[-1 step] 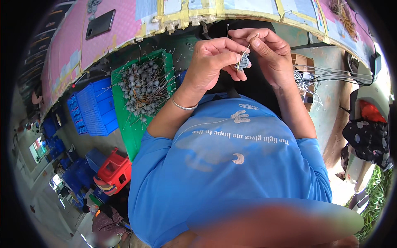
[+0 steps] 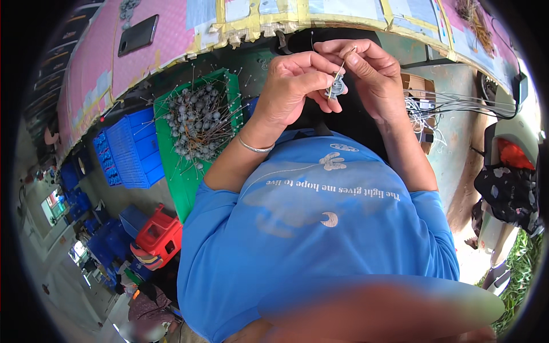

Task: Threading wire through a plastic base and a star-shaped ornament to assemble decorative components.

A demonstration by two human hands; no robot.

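Observation:
My left hand (image 2: 297, 80) is closed in a pinch on a small grey round part (image 2: 337, 87), held just below the table's front edge. A thin pale yellowish wire (image 2: 345, 62) lies across that part and runs up to my right hand (image 2: 374, 74). The thumb and forefinger of my right hand are pressed together on the wire's upper end. Fingers partly hide where wire and part meet. Left of my left forearm, a green bin (image 2: 167, 150) holds a heap of similar grey round pieces (image 2: 197, 117) with thin wires sticking out.
Ahead is a table edge (image 2: 263, 27) patched with yellow tape, with a dark phone (image 2: 138, 35) on it. Blue crates (image 2: 134, 148) and a red plastic stool (image 2: 159, 231) stand at the left. A cardboard box (image 2: 420, 84) with white cables (image 2: 422, 117) is at the right.
Both hands keep their grip and place. A thin wire end sticking up beyond the right fingers has shifted very slightly left and up.

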